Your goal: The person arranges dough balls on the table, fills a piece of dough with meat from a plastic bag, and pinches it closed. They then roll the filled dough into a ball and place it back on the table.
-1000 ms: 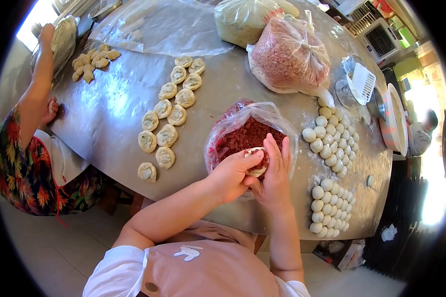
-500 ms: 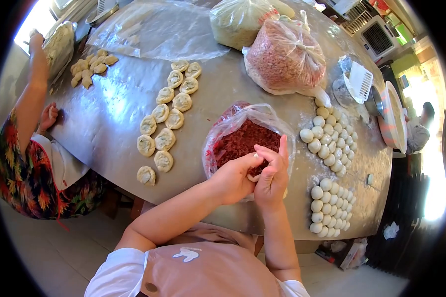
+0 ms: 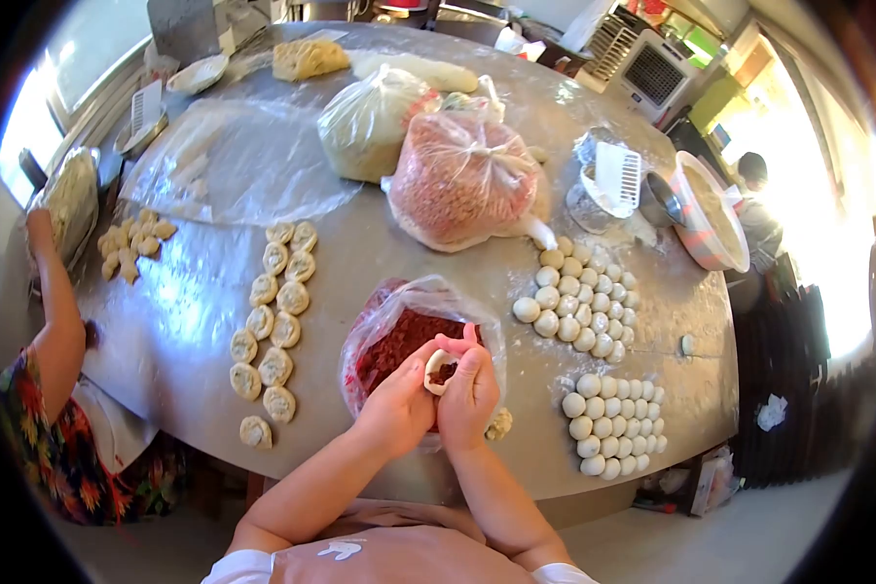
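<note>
Between my hands is a small dough cup [image 3: 442,374], its pale rim around dark red filling. My left hand [image 3: 399,404] curls around its left side, and my right hand [image 3: 470,391] closes on it from the right, with fingertips meeting at the top. Just beyond lies an open plastic bag of dark red filling [image 3: 399,346], partly hidden by my fingers. A crumbly beige lump [image 3: 499,424] sits beside my right hand. Rows of round white dough balls [image 3: 615,428] stand to the right, and pinched, flattened dough rounds [image 3: 275,367] form two lines to the left.
Tied bags of pink filling [image 3: 467,185] and pale filling [image 3: 370,127] stand at the back. More dough balls [image 3: 579,302] lie right of centre, near a tub [image 3: 715,219]. Plastic sheeting [image 3: 243,161] covers the back left. Another person's arm [image 3: 58,311] reaches in at far left.
My view has tilted up, showing more of the table's far side. My hands have turned, so the dough cup's open top and its red filling now show between them.
</note>
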{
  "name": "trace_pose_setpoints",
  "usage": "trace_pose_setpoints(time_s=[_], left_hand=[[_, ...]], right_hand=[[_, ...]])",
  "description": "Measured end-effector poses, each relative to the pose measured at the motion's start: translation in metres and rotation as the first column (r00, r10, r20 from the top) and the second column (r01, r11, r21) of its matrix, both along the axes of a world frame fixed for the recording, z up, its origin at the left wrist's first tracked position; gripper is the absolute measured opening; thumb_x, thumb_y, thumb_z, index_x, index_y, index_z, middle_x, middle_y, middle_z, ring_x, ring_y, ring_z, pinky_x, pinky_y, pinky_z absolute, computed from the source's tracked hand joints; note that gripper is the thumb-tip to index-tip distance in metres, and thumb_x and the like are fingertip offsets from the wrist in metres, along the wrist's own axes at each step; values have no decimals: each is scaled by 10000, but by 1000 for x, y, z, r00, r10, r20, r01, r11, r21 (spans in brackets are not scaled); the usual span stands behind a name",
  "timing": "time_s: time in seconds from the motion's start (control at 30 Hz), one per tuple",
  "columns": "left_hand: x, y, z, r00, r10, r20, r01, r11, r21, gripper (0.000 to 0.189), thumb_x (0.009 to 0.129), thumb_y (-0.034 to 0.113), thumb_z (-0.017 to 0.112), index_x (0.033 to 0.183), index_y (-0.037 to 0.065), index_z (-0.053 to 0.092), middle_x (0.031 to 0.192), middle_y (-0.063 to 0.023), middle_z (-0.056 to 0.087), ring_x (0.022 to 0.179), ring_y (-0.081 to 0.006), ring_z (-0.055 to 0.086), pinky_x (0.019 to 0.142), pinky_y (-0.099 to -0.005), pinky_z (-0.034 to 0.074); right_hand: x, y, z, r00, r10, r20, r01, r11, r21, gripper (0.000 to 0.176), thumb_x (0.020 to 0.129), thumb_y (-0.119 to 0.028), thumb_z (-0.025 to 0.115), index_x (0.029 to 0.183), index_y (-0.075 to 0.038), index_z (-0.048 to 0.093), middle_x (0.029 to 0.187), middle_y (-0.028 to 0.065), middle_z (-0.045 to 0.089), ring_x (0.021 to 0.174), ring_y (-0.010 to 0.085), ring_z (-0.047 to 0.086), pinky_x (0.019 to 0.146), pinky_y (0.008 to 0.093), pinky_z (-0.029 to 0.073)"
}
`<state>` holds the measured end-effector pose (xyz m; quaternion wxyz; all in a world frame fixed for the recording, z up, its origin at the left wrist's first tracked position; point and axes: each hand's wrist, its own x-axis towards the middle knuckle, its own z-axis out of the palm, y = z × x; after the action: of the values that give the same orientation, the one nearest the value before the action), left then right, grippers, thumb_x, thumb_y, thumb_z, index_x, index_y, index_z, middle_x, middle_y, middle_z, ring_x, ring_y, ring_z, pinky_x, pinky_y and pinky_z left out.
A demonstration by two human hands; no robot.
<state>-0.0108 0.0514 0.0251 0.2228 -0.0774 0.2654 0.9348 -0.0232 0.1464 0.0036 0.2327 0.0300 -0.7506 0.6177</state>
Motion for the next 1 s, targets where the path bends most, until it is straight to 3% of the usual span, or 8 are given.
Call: trace_pose_setpoints(time_s=[0.1, 0.2, 0.23, 0.33, 0.47, 0.57, 0.83, 1.0], left_hand=[[1, 1, -13, 996, 13, -91, -10, 999, 40, 498, 1049, 321, 322, 1479, 69, 330, 1471, -118, 423, 1347, -264, 425, 1144, -435, 312], [3, -3, -10, 995, 96, -27, -93, 993, 72, 482, 1061, 290, 285, 1457, 22, 346, 1486, -146, 393, 1360, -287, 403, 1157, -455, 296], [1, -7, -12, 997, 73, 15, -74, 990, 121, 486, 1065, 300, 270, 1455, 21, 348, 1476, -146, 403, 1356, -285, 409, 1152, -454, 305], [7, -7, 6, 999, -12, -41, 14, 999, 34, 497, 1046, 324, 310, 1461, 54, 361, 1485, -127, 415, 1384, -283, 389, 1163, -449, 288], [10, -6, -10, 998, -35, -61, 30, 997, -74, 402, 1037, 232, 369, 1399, 63, 420, 1384, -130, 491, 1285, -265, 484, 1081, -411, 400], [9, -14, -31, 999, -46, -15, 45, 996, -80, 311, 1012, 99, 419, 1314, 92, 494, 1234, -120, 582, 1156, -236, 579, 987, -362, 481], [15, 12, 12, 958, 152, -243, -203, 958, -201, 422, 1037, 124, 360, 1447, 22, 361, 1428, -129, 464, 1287, -248, 492, 1089, -363, 390], [10, -6, -2, 772, -105, -627, -477, 556, -681, 273, 1016, 161, 465, 1127, -9, 647, 1243, -127, 587, 1179, -239, 516, 1007, -362, 404]], right_hand=[[-5, -1, 10, 993, 105, -56, -103, 994, 31, 417, 1077, -254, 286, 1149, 44, 569, 1201, 173, 626, 1158, 249, 582, 1192, 485, 204], [7, -1, 0, 923, 380, 52, -361, 906, -222, 585, 1060, -407, 279, 1439, 20, 409, 1537, 214, 330, 1471, 360, 202, 1194, 443, 100], [8, 4, 7, 944, 331, 0, -331, 944, -16, 570, 1056, -401, 286, 1433, 6, 417, 1559, 218, 288, 1490, 395, 113, 1189, 478, 93], [8, 17, 15, 975, 220, 4, -198, 871, 449, 610, 1037, -462, 324, 1412, 0, 458, 1546, 211, 321, 1471, 407, 198, 1180, 502, 106], [8, 11, 8, 975, 144, -168, -44, 871, 489, 263, 994, -227, 492, 1149, -63, 627, 1185, 102, 670, 1341, 394, 450, 1156, 511, 195], [15, 4, 16, 974, 123, -193, -7, 859, 512, 190, 966, -143, 533, 1107, -75, 641, 1142, 88, 682, 1310, 373, 493, 1142, 499, 256], [3, 6, 16, 978, 145, 150, -105, 963, -246, 396, 1068, -237, 379, 1309, 46, 517, 1247, 178, 626, 1278, 294, 525, 1121, 374, 334], [13, -6, 14, 941, 281, 189, -183, 891, -415, 669, 1051, -439, 367, 1444, 100, 310, 1506, 229, 363, 1405, 269, 354, 1146, 345, 281]])
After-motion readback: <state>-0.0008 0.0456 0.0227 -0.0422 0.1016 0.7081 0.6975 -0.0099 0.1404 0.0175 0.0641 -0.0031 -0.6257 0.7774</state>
